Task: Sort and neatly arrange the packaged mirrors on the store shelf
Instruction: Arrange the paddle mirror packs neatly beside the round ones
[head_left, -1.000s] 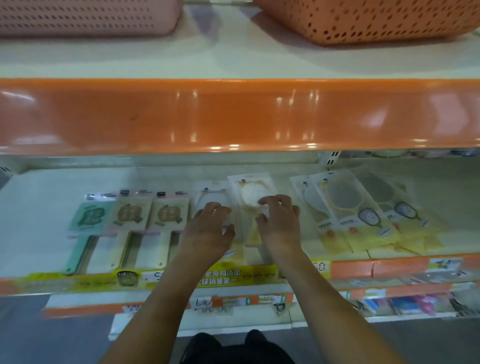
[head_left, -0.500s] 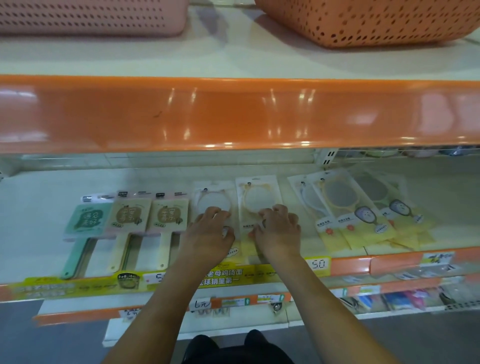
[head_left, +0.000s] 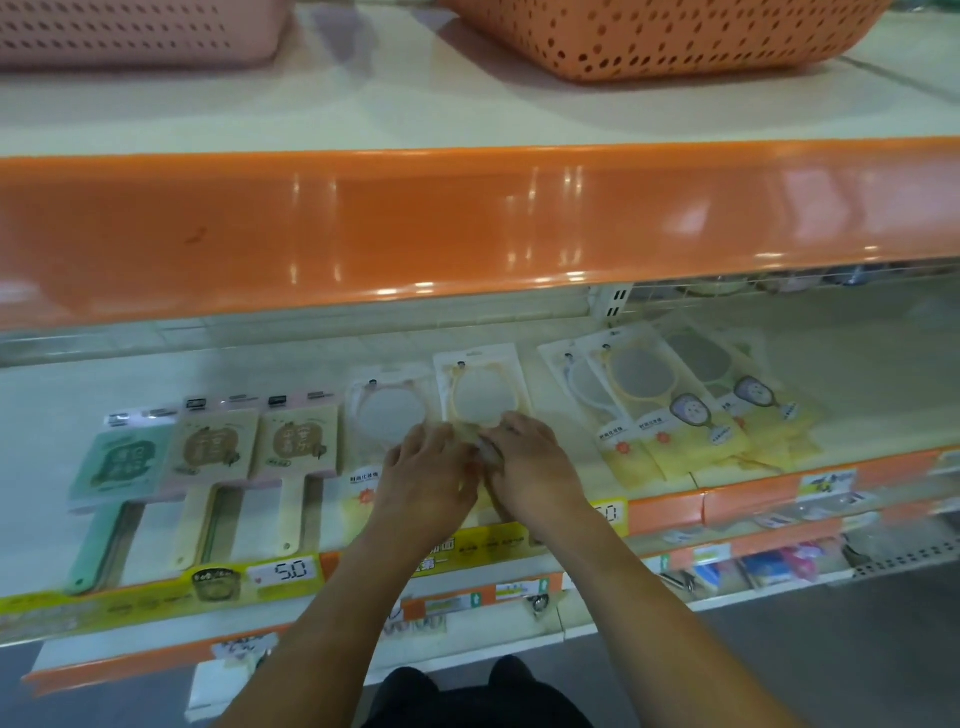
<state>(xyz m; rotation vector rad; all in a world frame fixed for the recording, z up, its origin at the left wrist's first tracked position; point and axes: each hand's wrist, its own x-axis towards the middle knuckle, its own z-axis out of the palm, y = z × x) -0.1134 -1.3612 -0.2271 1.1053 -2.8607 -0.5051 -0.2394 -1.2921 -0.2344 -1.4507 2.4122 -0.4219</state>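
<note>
While both hands meet at shelf centre, straightening is mid-step: left hand (head_left: 426, 478) and right hand (head_left: 530, 467) rest with fingers curled on the lower end of the clear-packaged yellow round mirror (head_left: 480, 397); whether either grip is clenched on it, cannot tell. Next: square it with the clear-packaged pink round mirror (head_left: 389, 410) at 9 o'clock, then the fanned pile. Count: three carded paddle mirrors (head_left: 208, 457) farther toward 9; about three fanned yellow-card round mirrors (head_left: 670, 415) at 3 o'clock on the cream store shelf (head_left: 857, 374).
</note>
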